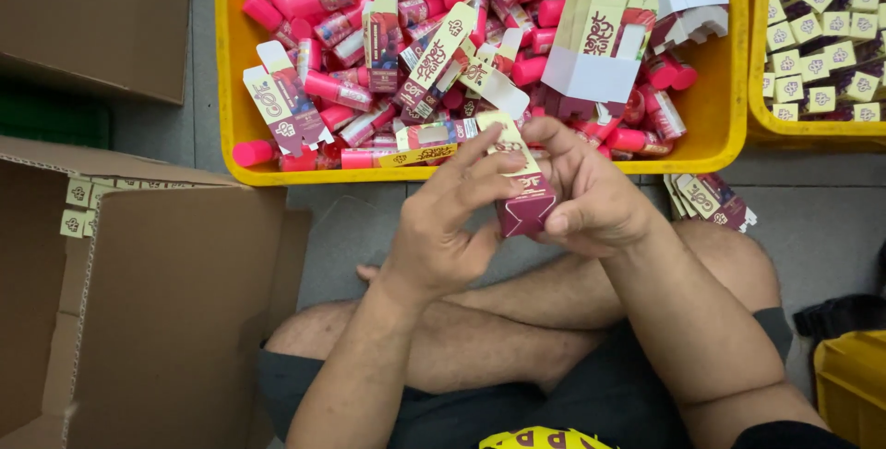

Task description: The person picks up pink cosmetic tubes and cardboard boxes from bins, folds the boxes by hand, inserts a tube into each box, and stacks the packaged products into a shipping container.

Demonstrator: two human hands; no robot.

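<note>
A seated person's left hand [443, 227] and right hand [591, 195] are both gripping a small maroon cardboard carton [526, 207], just below the near edge of a yellow plastic crate [235, 52] of pink tubes [337, 89]

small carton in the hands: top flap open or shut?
Open. The small carton has its cream top flap sticking up unfolded, left hand fingertips on it, right hand gripping the body.
</note>
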